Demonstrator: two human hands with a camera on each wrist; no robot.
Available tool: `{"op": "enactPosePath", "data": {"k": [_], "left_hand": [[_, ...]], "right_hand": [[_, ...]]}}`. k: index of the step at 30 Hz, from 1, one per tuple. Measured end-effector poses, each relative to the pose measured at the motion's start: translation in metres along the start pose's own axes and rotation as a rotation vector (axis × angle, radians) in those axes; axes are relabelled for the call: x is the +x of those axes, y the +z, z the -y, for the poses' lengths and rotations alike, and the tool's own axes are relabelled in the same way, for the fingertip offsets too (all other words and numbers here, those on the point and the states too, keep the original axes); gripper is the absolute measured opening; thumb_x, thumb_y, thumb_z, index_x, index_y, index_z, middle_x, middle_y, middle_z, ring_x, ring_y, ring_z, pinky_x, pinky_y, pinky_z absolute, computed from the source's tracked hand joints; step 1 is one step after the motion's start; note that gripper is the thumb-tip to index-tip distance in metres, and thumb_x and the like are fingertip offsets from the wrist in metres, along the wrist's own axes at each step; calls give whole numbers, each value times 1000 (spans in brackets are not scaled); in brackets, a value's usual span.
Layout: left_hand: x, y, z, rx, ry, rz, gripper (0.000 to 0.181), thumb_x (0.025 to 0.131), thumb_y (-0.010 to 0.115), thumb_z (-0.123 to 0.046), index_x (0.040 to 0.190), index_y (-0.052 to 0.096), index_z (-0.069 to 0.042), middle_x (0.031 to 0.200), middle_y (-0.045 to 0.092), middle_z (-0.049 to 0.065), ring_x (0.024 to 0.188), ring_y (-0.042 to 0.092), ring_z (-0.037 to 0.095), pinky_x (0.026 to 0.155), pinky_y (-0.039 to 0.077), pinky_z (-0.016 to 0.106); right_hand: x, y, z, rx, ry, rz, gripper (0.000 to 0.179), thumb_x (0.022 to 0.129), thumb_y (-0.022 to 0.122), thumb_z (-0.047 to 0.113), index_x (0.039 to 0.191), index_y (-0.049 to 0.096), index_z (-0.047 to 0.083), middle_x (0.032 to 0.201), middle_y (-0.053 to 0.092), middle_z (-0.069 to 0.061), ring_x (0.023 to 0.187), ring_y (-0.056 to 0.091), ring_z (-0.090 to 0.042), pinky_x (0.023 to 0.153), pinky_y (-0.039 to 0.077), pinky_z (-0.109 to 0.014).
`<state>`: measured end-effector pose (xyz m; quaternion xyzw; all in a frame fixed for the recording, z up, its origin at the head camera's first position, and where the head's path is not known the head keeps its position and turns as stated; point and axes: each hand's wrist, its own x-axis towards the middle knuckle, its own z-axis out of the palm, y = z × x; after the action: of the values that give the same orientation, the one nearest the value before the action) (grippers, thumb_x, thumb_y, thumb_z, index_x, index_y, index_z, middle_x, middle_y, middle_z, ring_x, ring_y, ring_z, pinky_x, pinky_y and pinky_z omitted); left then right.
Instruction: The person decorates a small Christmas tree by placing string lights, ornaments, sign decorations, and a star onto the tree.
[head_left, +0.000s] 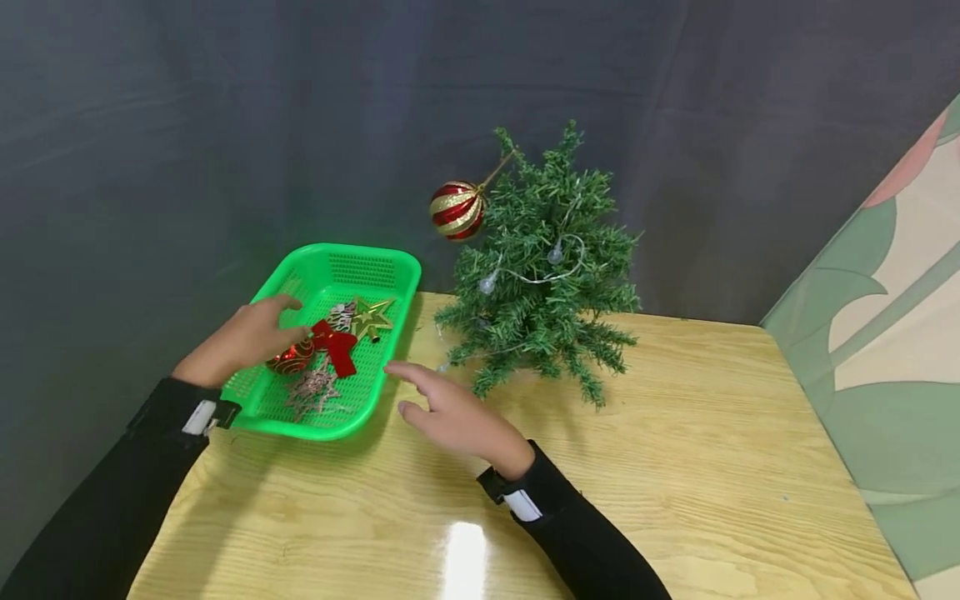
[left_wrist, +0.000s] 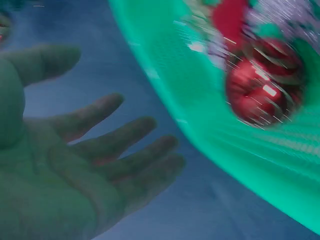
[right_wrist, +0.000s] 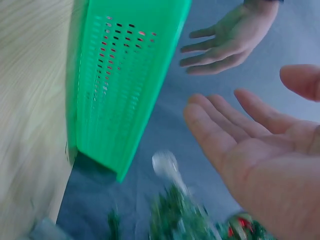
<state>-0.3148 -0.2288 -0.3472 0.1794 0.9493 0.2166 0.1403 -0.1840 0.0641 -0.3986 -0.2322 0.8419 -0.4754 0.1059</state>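
Note:
My left hand (head_left: 258, 335) hovers over the left side of a green plastic basket (head_left: 405, 275), its fingers spread and holding nothing. Under it in the basket lie a shiny red ball ornament (head_left: 292, 358), a red bow (head_left: 339, 348), a gold star (head_left: 371, 317) and a pinkish glittery star (head_left: 315, 387). In the left wrist view the red ball (left_wrist: 262, 87) sits inside the basket, apart from the fingertips. My right hand (head_left: 457, 417) is held above the table just right of the basket, fingers extended, nothing in it.
A small artificial Christmas tree (head_left: 540, 275) stands right of the basket, wound with clear bulb lights (head_left: 555, 254). A red and gold striped ball (head_left: 457, 210) hangs from its upper left branch. A dark curtain (head_left: 337, 125) backs the wooden table (head_left: 712, 433).

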Motion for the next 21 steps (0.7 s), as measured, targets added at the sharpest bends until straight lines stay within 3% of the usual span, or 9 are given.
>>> {"op": "enactPosePath", "data": {"k": [3, 5, 8, 9, 12, 15, 16, 18, 21], "left_hand": [[21, 4, 17, 1, -35, 110, 67, 107, 55, -26, 153, 28, 14, 152, 33, 42, 131, 45, 59, 87, 48, 56], [30, 9, 24, 4, -49, 160, 67, 106, 56, -25, 151, 28, 17, 152, 31, 44, 135, 38, 62, 96, 47, 61], [36, 15, 31, 32, -63, 211, 70, 105, 59, -21, 149, 26, 21, 148, 32, 48, 124, 46, 60, 93, 49, 58], [37, 16, 32, 46, -70, 223, 67, 104, 59, -19, 146, 28, 22, 141, 37, 48, 115, 51, 56, 87, 49, 54], [39, 19, 33, 116, -81, 233, 58, 101, 62, -13, 139, 34, 20, 118, 50, 39, 91, 53, 38, 73, 42, 45], [38, 22, 30, 201, -74, 214, 42, 96, 64, -6, 126, 43, 14, 97, 52, 24, 79, 49, 31, 67, 38, 41], [38, 23, 29, 236, -65, 206, 39, 94, 65, -6, 122, 46, 13, 96, 52, 25, 78, 49, 31, 66, 37, 41], [37, 26, 26, 284, -58, 197, 32, 91, 65, -3, 115, 49, 11, 98, 51, 27, 78, 47, 32, 65, 36, 41], [33, 27, 16, 316, -69, 203, 39, 89, 69, -5, 117, 50, 13, 115, 45, 43, 86, 50, 39, 65, 38, 42]], "right_hand": [[16, 9, -1, -30, 3, -17, 53, 109, 47, 23, 160, 36, 27, 169, 30, 6, 155, 31, -16, 114, 40, -42], [25, 15, -3, -50, 3, -21, 52, 109, 47, 22, 160, 36, 27, 169, 29, 6, 152, 38, -17, 107, 43, -39], [35, 24, -5, -70, -2, -21, 52, 109, 48, 22, 160, 37, 26, 169, 30, 6, 147, 45, -17, 101, 43, -36], [38, 26, -6, -76, -4, -21, 52, 109, 48, 21, 160, 38, 25, 169, 30, 5, 136, 55, -19, 102, 43, -36], [47, 32, -7, -91, -4, -40, 51, 109, 48, 19, 159, 38, 24, 169, 30, 4, 143, 49, -18, 112, 42, -37], [55, 37, -9, -102, -6, -62, 51, 109, 46, 17, 159, 39, 21, 169, 31, 2, 150, 41, -18, 120, 37, -40], [57, 39, -10, -110, -7, -67, 50, 109, 46, 17, 158, 39, 21, 169, 31, 2, 157, 28, -16, 122, 35, -40], [60, 43, -12, -121, -9, -69, 50, 109, 46, 17, 158, 40, 19, 169, 31, 1, 157, 26, -16, 124, 33, -40], [61, 46, -13, -133, -12, -71, 51, 108, 46, 17, 158, 40, 18, 169, 31, 1, 157, 27, -17, 123, 33, -40]]}}
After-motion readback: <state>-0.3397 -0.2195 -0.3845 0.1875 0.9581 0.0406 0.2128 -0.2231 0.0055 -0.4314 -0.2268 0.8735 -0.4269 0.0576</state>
